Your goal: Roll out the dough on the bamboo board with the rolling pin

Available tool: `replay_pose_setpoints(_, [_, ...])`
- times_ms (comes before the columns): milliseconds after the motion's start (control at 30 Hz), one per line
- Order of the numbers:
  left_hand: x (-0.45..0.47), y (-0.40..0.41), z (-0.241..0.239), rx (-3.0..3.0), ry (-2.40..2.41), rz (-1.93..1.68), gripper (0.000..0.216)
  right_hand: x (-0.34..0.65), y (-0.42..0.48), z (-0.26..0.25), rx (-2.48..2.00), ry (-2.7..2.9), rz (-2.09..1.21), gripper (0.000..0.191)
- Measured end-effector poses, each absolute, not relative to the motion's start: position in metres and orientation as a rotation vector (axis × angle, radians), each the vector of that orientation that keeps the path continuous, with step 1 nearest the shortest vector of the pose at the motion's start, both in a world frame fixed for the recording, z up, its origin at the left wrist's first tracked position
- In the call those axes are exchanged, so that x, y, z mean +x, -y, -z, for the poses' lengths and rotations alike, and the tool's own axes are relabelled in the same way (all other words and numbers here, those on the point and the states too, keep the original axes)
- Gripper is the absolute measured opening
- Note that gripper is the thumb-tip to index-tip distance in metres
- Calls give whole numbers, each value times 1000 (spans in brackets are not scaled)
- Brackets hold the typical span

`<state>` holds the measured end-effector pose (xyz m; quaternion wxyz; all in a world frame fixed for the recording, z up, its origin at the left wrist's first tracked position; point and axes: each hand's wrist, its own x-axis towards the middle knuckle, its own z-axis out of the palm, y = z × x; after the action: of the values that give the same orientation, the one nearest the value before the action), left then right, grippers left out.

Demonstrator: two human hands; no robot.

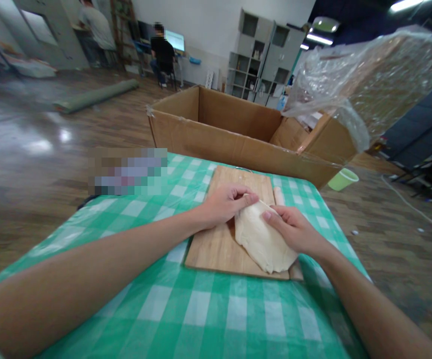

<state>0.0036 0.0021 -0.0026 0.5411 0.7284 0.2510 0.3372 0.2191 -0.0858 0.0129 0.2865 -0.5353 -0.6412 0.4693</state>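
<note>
The left hand point(225, 203) is pinching and the right hand point(294, 230) is gripping the dough point(259, 244), which is seemingly lying half-folded and thick between them.

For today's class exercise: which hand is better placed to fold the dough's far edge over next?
Left, probably: the left hand pinches the far edge of the dough, while the right hand holds its right side, lower down.

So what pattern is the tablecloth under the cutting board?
The tablecloth is green-and-white checked; head view.
</note>
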Motion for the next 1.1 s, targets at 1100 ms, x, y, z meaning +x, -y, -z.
replay_pose_setpoints(1100, [1,2,5,1593,-550,-733,38,208,83,-8,-1455,1495,-764,58])
